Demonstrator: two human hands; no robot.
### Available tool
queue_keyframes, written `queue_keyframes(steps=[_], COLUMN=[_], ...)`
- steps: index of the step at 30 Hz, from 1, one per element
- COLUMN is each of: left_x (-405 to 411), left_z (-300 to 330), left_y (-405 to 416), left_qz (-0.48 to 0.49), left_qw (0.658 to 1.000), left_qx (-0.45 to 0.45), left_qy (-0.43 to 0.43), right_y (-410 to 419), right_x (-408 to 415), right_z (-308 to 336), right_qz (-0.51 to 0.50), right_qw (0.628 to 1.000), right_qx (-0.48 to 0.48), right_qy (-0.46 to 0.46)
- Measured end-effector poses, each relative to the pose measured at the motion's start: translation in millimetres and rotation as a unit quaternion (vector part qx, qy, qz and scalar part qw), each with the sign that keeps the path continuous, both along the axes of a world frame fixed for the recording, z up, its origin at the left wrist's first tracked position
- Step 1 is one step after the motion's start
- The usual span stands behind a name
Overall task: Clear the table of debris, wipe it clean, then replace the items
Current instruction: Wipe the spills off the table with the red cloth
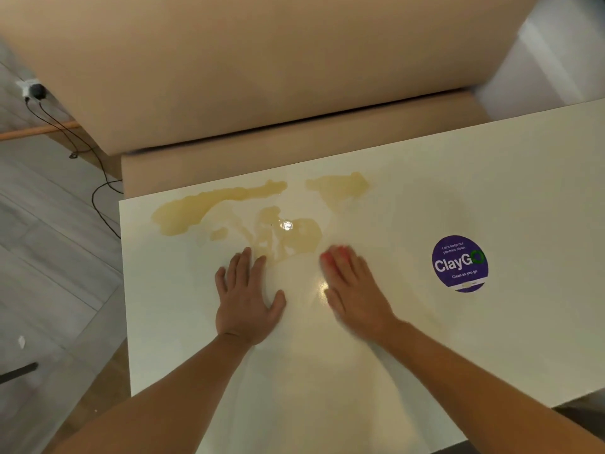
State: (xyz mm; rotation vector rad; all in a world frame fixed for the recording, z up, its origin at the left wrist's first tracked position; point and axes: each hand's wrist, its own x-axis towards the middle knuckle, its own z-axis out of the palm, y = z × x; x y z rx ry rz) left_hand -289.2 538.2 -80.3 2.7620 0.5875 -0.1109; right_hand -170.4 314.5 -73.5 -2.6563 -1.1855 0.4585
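Observation:
A white table [409,198] carries a yellowish spill [196,208] smeared across its far middle, with a second patch [340,185] further right. My left hand [247,296] lies flat on the table, fingers spread, just below the spill. My right hand [353,290] is blurred and presses flat on a red cloth [330,255], of which only a bit shows under the fingertips at the spill's right edge.
A round purple "ClayGo" sticker [460,263] is stuck on the table to the right. A tan bench seat and backrest [262,77] stand behind the far edge. Black cables [95,178] and a plug [32,90] lie on the grey floor at left.

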Motion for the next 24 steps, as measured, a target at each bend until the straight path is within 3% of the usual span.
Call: queue_keyframes(steps=[4,6,11,15,17,21,24], left_x=[1,0,-1,-2,-2,-2,-1], left_z=[0,-1,-2,-2,-2,-1,-1], left_y=[1,2,1,1,1,1,0], left_qz=[0.0,0.0,0.0,0.0,0.001,0.004,0.004], left_qw=[1.0,1.0,1.0,1.0,1.0,1.0,1.0], left_qx=[-0.004,-0.004,-0.007,-0.006,-0.01,-0.014,-0.015], left_qy=[-0.004,-0.007,-0.006,-0.007,-0.012,-0.006,-0.006], right_y=[-43,-51,-23,14,25,2,-30], right_x=[-3,34,155,164,125,34,45], right_z=[3,4,11,2,0,0,2], right_qz=[0.147,0.144,-0.075,-0.218,-0.169,0.042,0.163], right_qw=[0.989,0.989,0.995,0.972,0.983,0.999,0.987], right_qx=[-0.017,-0.02,-0.026,-0.03,-0.018,-0.011,-0.012], right_qy=[0.007,-0.01,-0.068,-0.077,-0.074,-0.018,-0.007])
